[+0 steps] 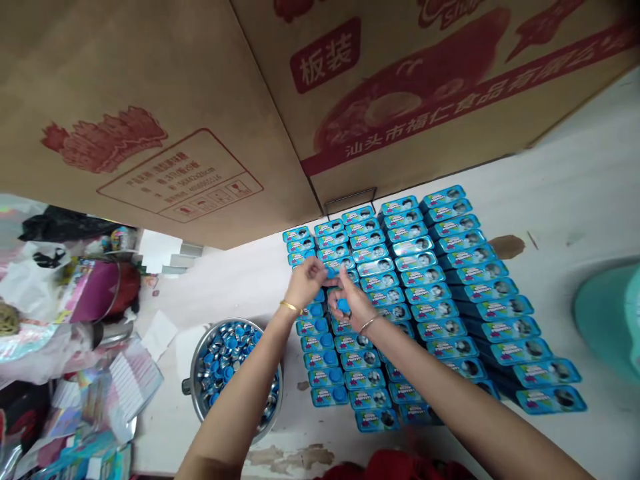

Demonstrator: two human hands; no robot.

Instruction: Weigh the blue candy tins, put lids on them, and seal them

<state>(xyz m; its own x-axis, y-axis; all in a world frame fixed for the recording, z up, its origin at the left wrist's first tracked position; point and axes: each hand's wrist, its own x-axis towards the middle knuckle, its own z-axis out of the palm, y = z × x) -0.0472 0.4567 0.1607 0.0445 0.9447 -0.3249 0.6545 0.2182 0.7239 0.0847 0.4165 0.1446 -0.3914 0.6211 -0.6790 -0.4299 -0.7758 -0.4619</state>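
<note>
Rows of small blue packs (440, 293) lie side by side on a white floor (560, 200). My left hand (306, 280), a gold bangle on its wrist, hovers over the left rows with its fingers pinched on something I cannot make out. My right hand (350, 303) sits just beside it, fingers curled around a small round blue piece (343, 305). Several packs in the leftmost columns carry a blue round piece (330, 358) in their window. A metal basin (227, 363) full of blue and silver round pieces stands under my left forearm.
Big brown cardboard cartons (200, 100) with red print rise behind the packs. Bags, plastic wrap and printed sheets (60, 320) pile up at the left. A teal plastic object (610, 320) sits at the right edge. Something red (395, 467) lies at the bottom.
</note>
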